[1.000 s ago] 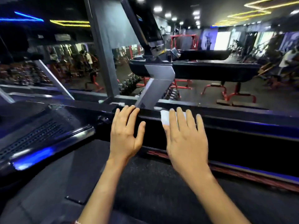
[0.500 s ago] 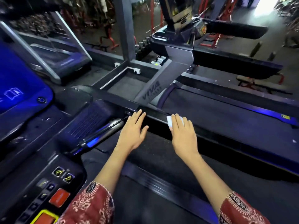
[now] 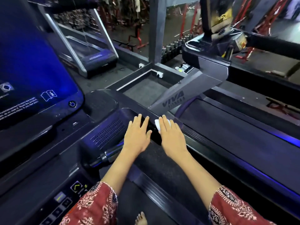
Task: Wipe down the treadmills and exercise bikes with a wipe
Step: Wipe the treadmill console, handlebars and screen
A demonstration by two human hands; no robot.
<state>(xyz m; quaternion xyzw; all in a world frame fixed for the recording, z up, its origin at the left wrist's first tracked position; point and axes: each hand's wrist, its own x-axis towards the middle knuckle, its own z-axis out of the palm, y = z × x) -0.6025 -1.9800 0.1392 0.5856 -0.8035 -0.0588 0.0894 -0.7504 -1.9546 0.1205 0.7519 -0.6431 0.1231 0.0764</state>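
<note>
Closest to us, a bare foot (image 3: 141,219) stands on the dark belt (image 3: 162,172) of the treadmill (image 3: 110,132). Our red patterned sleeves (image 3: 97,207) frame the bottom of the view, and lit control buttons (image 3: 76,187) sit off to the left.

Both arms reach forward to the black front cover. Our left hand (image 3: 137,135) lies flat on it with its fingers spread, holding nothing. Just beside it, our right hand (image 3: 172,138) is also flat, its straight fingers (image 3: 167,125) pressing down on the white wipe (image 3: 157,125). Only the wipe's left edge peeks out, at the foot of the grey upright (image 3: 177,99) lettered VIVA.

We judge the wipe to be light, soft and limp, probably damp, so it is likely to bunch up or slide out from under our fingers on this glossy plastic. Broad, flat pressure through the fingers and palm should carry it best. To lift or refold it, we would pinch the exposed edge.

Farther left glows the blue console screen (image 3: 32,62). The neighbouring treadmill (image 3: 235,127) runs along the right, and red frames (image 3: 138,38) stand beyond.
</note>
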